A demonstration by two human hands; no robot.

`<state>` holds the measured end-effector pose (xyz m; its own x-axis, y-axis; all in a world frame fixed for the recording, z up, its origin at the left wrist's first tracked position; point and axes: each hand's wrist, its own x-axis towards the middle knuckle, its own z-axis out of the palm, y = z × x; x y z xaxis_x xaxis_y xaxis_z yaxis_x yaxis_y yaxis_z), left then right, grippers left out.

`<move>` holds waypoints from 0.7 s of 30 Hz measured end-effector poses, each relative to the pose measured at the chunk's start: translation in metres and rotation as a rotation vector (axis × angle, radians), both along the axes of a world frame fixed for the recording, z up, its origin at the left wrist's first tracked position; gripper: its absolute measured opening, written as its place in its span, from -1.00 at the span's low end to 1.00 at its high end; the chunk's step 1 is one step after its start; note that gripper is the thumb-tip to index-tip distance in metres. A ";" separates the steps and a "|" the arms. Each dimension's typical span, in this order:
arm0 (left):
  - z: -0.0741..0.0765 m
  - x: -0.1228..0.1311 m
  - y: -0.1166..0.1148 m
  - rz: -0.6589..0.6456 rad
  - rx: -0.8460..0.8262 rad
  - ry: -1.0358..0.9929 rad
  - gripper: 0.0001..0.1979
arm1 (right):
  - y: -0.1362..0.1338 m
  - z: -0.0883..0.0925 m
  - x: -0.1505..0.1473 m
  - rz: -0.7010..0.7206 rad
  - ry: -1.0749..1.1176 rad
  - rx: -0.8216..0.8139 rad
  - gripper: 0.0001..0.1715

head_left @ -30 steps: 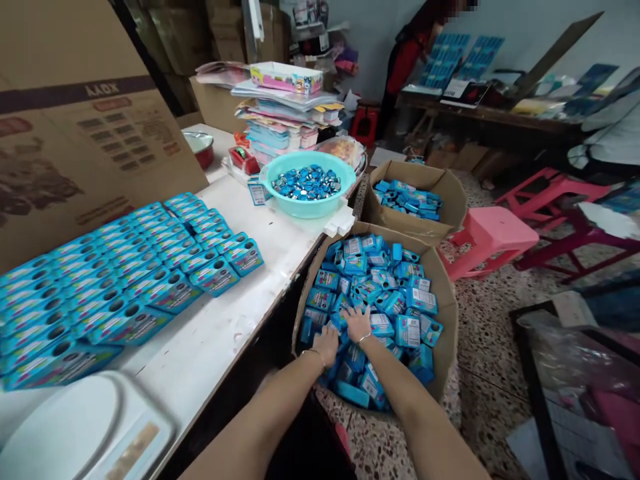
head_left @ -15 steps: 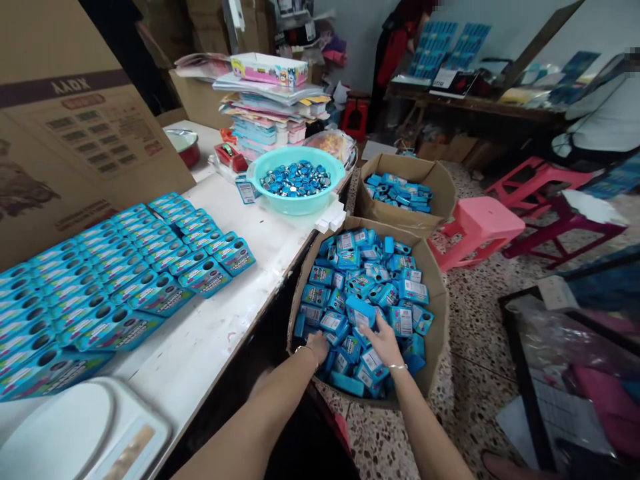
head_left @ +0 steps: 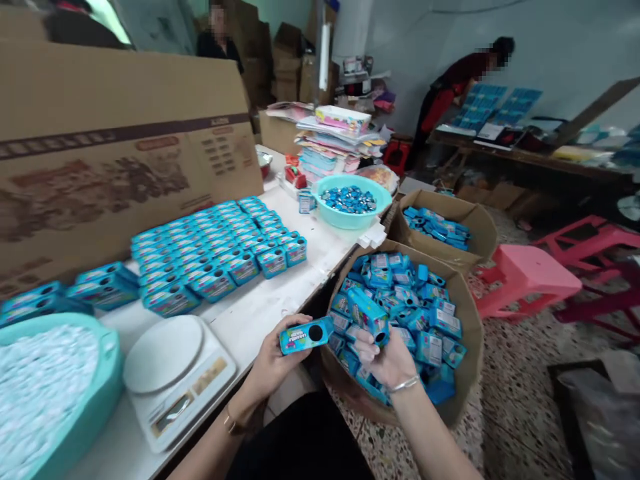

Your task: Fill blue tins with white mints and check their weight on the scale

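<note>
My left hand (head_left: 274,357) grips a small blue box (head_left: 306,335) with a round hole in its face, held flat near the table's edge. My right hand (head_left: 387,357) holds a second blue box (head_left: 369,315) tilted upward, just above the big cardboard carton (head_left: 467,313) full of loose blue boxes (head_left: 415,300). On the white table (head_left: 260,313) stand rows of the same blue boxes (head_left: 220,247), set upright.
A white scale (head_left: 173,373) and a teal basin of white pieces (head_left: 45,393) sit near me. A teal bowl of blue items (head_left: 351,200), a second carton (head_left: 445,223), pink stools (head_left: 525,277) and large cardboard sheet (head_left: 115,153) surround. One person (head_left: 450,87) bends at a far table.
Both hands came up out of the carton, each with a blue box. My view swung left, bringing the scale and teal basin into sight.
</note>
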<state>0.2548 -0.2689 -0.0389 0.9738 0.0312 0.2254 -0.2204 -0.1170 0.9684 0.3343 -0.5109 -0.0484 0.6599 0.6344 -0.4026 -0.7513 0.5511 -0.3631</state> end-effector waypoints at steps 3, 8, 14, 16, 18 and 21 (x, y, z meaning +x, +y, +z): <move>0.016 -0.038 0.026 0.052 0.245 -0.164 -0.69 | 0.054 0.024 -0.002 0.193 -0.064 -0.081 -0.62; 0.035 -0.097 0.066 0.279 0.877 -0.439 -0.63 | 0.135 0.051 -0.030 0.505 -0.297 -0.473 -0.53; 0.047 -0.164 0.118 0.415 1.057 -0.405 -0.64 | 0.223 0.088 -0.076 0.915 -0.531 -0.611 -0.59; 0.055 -0.191 0.134 0.524 1.017 -0.425 -0.46 | 0.256 0.104 -0.092 1.055 -0.611 -0.596 -0.58; 0.066 -0.221 0.147 0.637 0.989 -0.423 -0.22 | 0.291 0.115 -0.107 1.200 -0.704 -0.546 -0.51; 0.083 -0.267 0.169 0.841 0.928 -0.257 -0.07 | 0.348 0.118 -0.124 1.400 -0.935 -0.333 -0.20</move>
<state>-0.0123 -0.0997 0.0445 0.6557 0.3444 0.6719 0.0824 -0.9172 0.3898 0.2107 -0.1628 0.0698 -0.2123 0.8641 -0.4564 -0.0406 -0.4744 -0.8794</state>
